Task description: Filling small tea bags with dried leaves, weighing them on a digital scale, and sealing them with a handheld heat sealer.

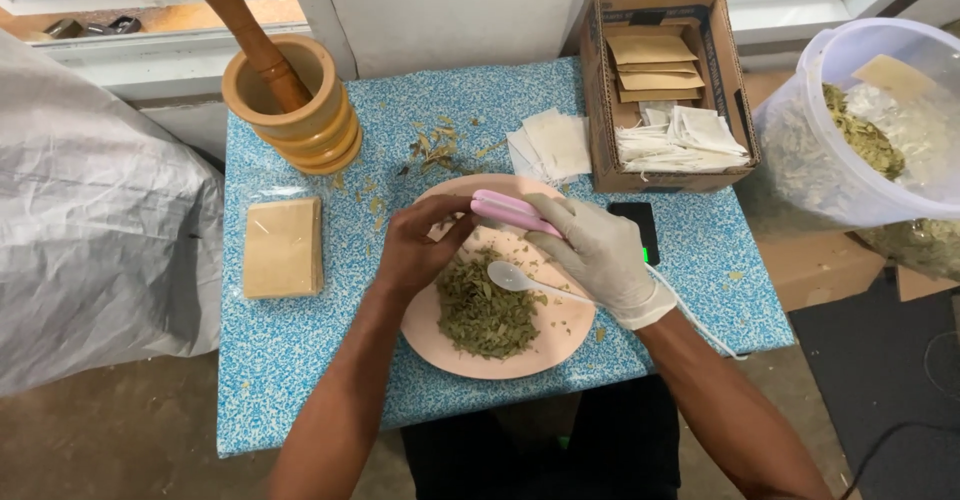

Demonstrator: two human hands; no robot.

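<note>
A pink plate [520, 358] sits on the blue speckled table [300, 350] and holds a heap of dried green leaves [485, 308] and a white plastic spoon [515, 277]. My right hand [600, 255], in a white glove, grips a pink clamp-like sealer [512, 210] above the plate's far edge. My bare left hand [418, 245] pinches something small at the sealer's left end; what it holds is hidden by the fingers.
A wooden mortar with pestle [290, 95] stands at the far left. A stack of tan packets [283, 247] lies left of the plate. White empty sachets [550, 145] lie beside a cardboard box [665, 80]. A dark phone [637, 228] lies under my wrist. A plastic tub of leaves [870, 130] stands right.
</note>
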